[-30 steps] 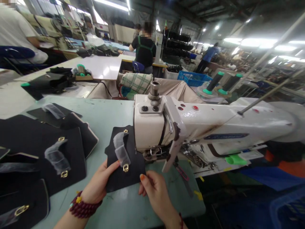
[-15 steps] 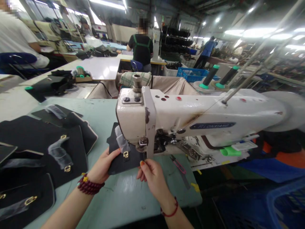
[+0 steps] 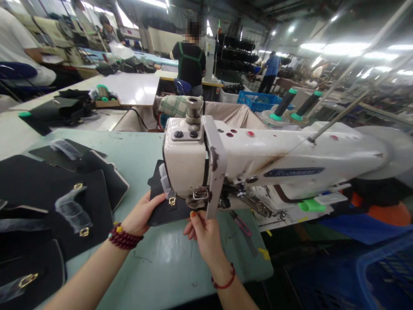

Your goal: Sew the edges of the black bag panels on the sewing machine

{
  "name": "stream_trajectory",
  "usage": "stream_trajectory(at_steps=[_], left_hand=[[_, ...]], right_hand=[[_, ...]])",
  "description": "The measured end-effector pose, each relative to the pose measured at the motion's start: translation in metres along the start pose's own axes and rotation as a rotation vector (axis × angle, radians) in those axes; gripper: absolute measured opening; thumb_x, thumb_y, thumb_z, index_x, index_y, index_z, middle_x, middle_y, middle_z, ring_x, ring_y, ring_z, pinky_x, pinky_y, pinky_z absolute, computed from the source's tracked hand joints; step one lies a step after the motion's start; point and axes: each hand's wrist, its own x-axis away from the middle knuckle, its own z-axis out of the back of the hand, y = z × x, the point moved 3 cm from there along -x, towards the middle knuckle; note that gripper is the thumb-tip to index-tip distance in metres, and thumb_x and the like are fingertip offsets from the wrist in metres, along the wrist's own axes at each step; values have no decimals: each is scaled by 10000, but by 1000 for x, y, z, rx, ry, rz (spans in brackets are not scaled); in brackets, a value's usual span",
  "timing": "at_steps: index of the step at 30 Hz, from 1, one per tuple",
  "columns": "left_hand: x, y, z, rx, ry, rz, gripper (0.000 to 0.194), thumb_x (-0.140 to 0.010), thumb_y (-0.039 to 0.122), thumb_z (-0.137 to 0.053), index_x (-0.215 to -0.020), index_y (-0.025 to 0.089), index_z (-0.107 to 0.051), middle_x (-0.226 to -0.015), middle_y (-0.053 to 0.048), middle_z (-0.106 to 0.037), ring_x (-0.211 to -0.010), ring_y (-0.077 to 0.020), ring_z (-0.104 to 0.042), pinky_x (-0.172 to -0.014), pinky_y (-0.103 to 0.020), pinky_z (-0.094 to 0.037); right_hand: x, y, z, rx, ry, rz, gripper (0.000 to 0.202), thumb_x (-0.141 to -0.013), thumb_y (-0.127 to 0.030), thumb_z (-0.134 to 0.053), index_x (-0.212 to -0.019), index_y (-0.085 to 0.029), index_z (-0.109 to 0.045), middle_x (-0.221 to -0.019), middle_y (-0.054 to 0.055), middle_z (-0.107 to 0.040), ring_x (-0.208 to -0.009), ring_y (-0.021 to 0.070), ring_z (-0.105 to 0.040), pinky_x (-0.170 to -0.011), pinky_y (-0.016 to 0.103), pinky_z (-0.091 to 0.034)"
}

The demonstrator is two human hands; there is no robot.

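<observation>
A black panel (image 3: pixel 166 214) with a gold buckle (image 3: pixel 172 201) and a plastic-wrapped strap lies partly under the head of a white sewing machine (image 3: pixel 183 159). My left hand (image 3: pixel 142 213) grips its left edge, thumb on top. At the front right corner, my right hand (image 3: pixel 201 228) pinches the panel's edge beside the presser area, fingers curled. The needle is hidden behind the machine head. Several similar black panels (image 3: pixel 77 181) with wrapped straps and gold buckles lie at the left on the green table (image 3: pixel 155 262).
Pink-handled snips (image 3: pixel 241 226) lie right of my right hand. Two dark thread cones (image 3: pixel 284 104) stand behind the machine arm. A blue crate (image 3: pixel 383 267) is at the lower right. Beyond the table are a fabric-lined bin (image 3: pixel 222 114) and people at other stations.
The black panel and both hands have moved slightly away from me, further under the machine head. The view has shifted a little, and a person at the back right stands differently.
</observation>
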Motion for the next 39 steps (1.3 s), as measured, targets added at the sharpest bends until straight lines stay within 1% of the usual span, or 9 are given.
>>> stream_trajectory(at_steps=[8,16,22,26,30,32,35,37,39], left_hand=[[-6,2,1,-18,-36,18,448,-649,272,-783,-1050,182,-607,-914,-27,-745,-669,-151,-685,-619,-222,-570],[-11,3,3,-36,-27,33,504,-648,282,-784,-1102,179,-590,-920,-32,-744,-715,-177,-697,-632,-237,-575],[-11,6,1,-27,-28,50,415,-678,231,-762,-1066,180,-624,-936,-35,-739,-689,-159,-686,-632,-226,-571],[0,7,3,62,-35,65,334,-717,264,-738,-1032,196,-651,-944,-45,-730,-700,-160,-675,-612,-214,-564],[25,-13,5,158,-224,126,332,-768,343,-694,-1072,217,-650,-1093,-75,-687,-873,-235,-658,-624,-301,-581],[36,-27,-2,211,-343,153,345,-802,379,-656,-1093,195,-646,-1122,-97,-659,-882,-220,-635,-585,-274,-558],[43,-43,-18,242,-345,126,329,-832,435,-606,-996,157,-665,-897,-65,-641,-713,-133,-576,-478,-194,-456],[42,-47,-30,210,-295,133,373,-837,494,-570,-778,134,-650,-668,-14,-548,-543,-84,-475,-406,-170,-344],[38,-50,-37,135,-260,185,509,-831,561,-532,-566,127,-535,-525,17,-427,-442,-57,-348,-383,-173,-238]], right_hand=[[-2,-2,-3,-50,11,12,444,-918,-497,-452,-695,-122,-534,-600,48,-634,-456,56,-494,-433,145,-335],[-3,1,-7,-95,58,-19,449,-895,-528,-470,-758,-112,-566,-568,50,-634,-417,63,-505,-404,139,-329],[-2,-3,-7,-99,66,-38,465,-876,-557,-477,-754,-116,-558,-565,52,-631,-416,65,-505,-411,141,-341],[-2,-2,-8,-116,66,-53,495,-856,-591,-479,-723,-119,-542,-558,56,-628,-406,62,-501,-399,137,-322],[-2,-1,-8,-146,60,-77,497,-834,-603,-508,-744,-116,-549,-565,57,-629,-402,66,-501,-391,136,-321],[-2,0,-8,-164,55,-71,486,-840,-586,-521,-752,-110,-561,-568,56,-628,-410,66,-505,-402,137,-334],[-2,0,-7,-191,53,-55,474,-852,-560,-532,-728,-104,-568,-563,56,-621,-406,61,-493,-414,139,-340],[-2,1,-7,-197,47,-43,471,-860,-548,-532,-712,-102,-569,-567,58,-620,-405,57,-484,-420,140,-342],[-3,2,-6,-191,29,-29,474,-866,-544,-526,-701,-102,-566,-582,62,-624,-413,57,-487,-424,142,-346]])
